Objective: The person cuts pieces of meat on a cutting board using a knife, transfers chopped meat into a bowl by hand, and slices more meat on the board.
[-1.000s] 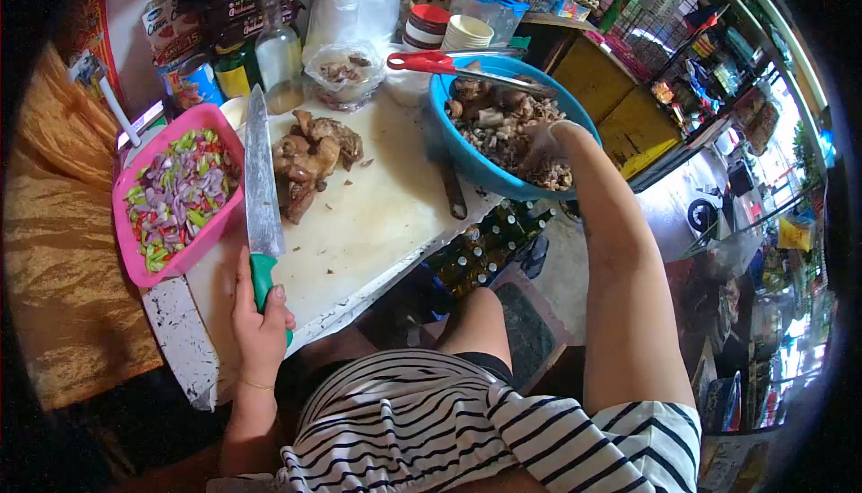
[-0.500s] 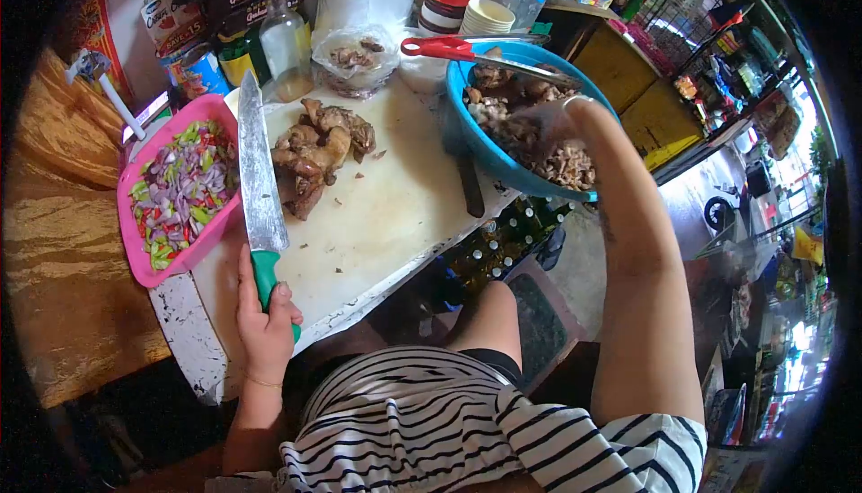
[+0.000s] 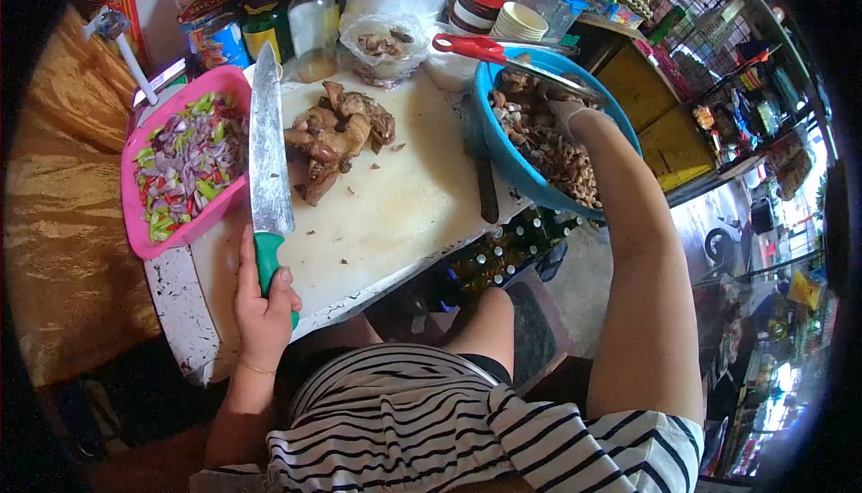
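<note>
My left hand (image 3: pixel 266 315) is wrapped round the green handle of a kitchen knife (image 3: pixel 268 147). The broad blade points away from me, beside a pink tub (image 3: pixel 135 219) of sliced onions and peppers (image 3: pixel 184 161). On the white cutting board (image 3: pixel 404 224) lie browned cooked meat pieces (image 3: pixel 337 138), right of the blade. My right hand (image 3: pixel 572 118), in what looks like a thin clear glove, reaches into a blue basin (image 3: pixel 530 186) of chopped meat (image 3: pixel 543 147). Its fingers are hidden there. Red-handled tongs (image 3: pixel 471 47) rest across the basin's far rim.
A second, dark blade (image 3: pixel 487 189) lies on the board near the basin. Behind the board stand a glass bottle (image 3: pixel 314 39), a plastic bag of meat (image 3: pixel 383 48) and stacked cups (image 3: pixel 518 22). Capped bottles (image 3: pixel 498 258) sit below the table edge.
The view has shifted slightly, so the table things appear further right. My right hand has moved within the basin, and more chopped meat shows. My left hand keeps holding the knife.
</note>
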Available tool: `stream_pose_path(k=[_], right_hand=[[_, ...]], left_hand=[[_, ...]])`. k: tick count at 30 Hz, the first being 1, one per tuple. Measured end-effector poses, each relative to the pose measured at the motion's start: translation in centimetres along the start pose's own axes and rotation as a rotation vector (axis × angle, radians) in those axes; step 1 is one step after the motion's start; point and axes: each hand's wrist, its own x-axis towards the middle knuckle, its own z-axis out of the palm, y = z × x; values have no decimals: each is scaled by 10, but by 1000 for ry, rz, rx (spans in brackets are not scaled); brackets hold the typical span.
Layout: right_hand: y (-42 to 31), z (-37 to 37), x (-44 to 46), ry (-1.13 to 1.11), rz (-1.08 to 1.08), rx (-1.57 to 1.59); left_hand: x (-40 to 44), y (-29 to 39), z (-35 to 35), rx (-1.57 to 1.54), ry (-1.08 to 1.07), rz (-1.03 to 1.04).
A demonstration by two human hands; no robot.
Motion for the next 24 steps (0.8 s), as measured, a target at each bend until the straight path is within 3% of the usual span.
stream_pose_path(k=[2, 4, 6, 14, 15, 16, 19, 22, 24], right_hand=[[-6, -3, 1, 1, 133, 84], [-32, -19, -23, 142, 177, 161], [-27, -22, -19, 103, 178, 111], [-8, -86, -74, 8, -91, 495], [-16, -99, -90, 8, -97, 497], [-42, -123, -121, -39, 36, 544], [-28, -115, -101, 185, -67, 339], [-45, -130, -117, 229, 64, 333], [-51, -136, -132, 293, -8, 525]], left_hand=[[0, 2, 0, -3, -1, 15], [0, 2, 0, -4, 5, 24], [0, -2, -1, -3, 2, 25], [1, -8, -1, -33, -4, 36], [1, -7, -1, -21, -4, 56], [0, -6, -1, -35, -8, 42], [1, -5, -2, -66, -14, 26], [0, -6, -2, -79, -15, 44], [1, -11, -3, -84, -17, 46]])
